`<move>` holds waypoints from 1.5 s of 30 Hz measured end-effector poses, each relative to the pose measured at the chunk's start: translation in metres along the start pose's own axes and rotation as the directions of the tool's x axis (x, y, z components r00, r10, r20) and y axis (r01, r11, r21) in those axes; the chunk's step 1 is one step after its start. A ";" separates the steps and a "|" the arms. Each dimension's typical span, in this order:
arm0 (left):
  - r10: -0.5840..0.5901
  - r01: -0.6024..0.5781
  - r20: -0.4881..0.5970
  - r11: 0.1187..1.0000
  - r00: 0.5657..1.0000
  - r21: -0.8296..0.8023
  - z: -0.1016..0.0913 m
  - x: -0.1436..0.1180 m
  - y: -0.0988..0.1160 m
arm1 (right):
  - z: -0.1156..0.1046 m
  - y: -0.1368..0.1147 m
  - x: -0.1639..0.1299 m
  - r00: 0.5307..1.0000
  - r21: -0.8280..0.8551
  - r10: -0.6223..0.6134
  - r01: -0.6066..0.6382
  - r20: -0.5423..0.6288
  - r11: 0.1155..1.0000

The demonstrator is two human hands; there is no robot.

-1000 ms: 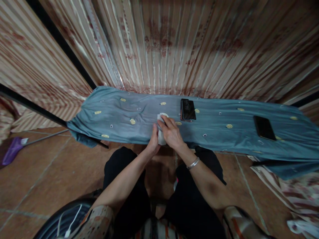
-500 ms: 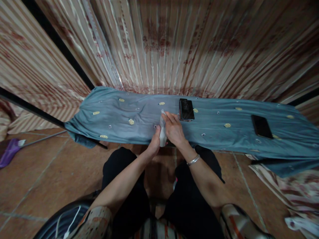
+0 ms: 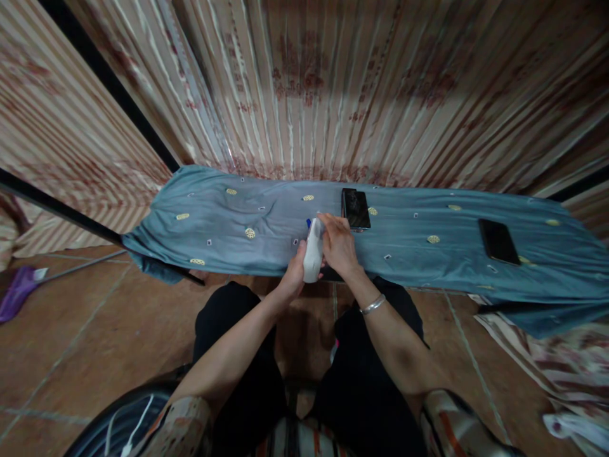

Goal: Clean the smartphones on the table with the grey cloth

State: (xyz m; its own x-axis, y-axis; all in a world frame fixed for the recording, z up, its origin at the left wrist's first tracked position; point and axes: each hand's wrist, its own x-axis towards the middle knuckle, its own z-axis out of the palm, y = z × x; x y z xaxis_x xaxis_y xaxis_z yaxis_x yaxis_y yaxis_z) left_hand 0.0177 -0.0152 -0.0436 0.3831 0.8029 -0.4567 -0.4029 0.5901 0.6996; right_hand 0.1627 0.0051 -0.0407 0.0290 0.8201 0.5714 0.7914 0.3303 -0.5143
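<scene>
- A seated person, seen from a head-worn camera, holds a small white object [image 3: 313,254] upright in both hands at the near edge of a narrow counter [image 3: 547,317] draped in a blue-grey cloth [image 3: 228,222].
- The left hand [image 3: 294,277] grips the object's lower end from below and from the left, its fingers closed around the white body.
- The right hand [image 3: 339,244] lies against the object's right side and upper end, fingers curled onto it near the top; a silver bangle [image 3: 372,306] circles that wrist.
- A speck of blue [image 3: 309,223] shows at the top of the white object; what the object is cannot be told from this view.
- The object stands tilted slightly, its base over the counter's front edge, just above the person's dark-clad knees.
- A dark phone [image 3: 356,209] lies flat on the cloth just beyond the right hand, near the counter's far edge.
- A second dark phone [image 3: 498,241] lies flat on the cloth well apart to the right.
- The cloth carries scattered small yellow oval motifs and tiny square marks, and hangs over the counter's left end.
- A striped curtain [image 3: 309,82] with red-brown patterning fills the background behind the counter.
- A brown tiled floor [image 3: 95,330] lies below, with a purple item [image 3: 16,292] at the far left edge.
</scene>
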 end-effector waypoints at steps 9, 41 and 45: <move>-0.022 0.022 0.030 1.000 0.999 0.005 0.008 -0.010 0.013 | 0.005 0.018 -0.002 0.971 0.258 0.236 -0.218 -0.038 0.941; 0.135 -0.165 -0.158 0.967 0.978 -0.193 0.005 -0.002 0.042 | 0.030 -0.014 -0.038 0.919 0.420 0.262 -0.371 0.295 0.828; 0.148 -0.174 -0.194 0.977 0.970 -0.122 0.002 -0.002 0.048 | 0.023 -0.028 -0.044 0.884 0.415 0.218 -0.396 0.413 0.819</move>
State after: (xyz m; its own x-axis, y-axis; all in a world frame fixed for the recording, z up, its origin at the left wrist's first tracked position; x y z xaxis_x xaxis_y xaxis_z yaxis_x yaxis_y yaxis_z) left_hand -0.0006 0.0113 -0.0074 0.1505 0.8823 -0.4460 -0.5620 0.4475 0.6957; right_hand 0.1253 -0.0296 -0.0665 -0.0541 0.9901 0.1294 0.3833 0.1402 -0.9129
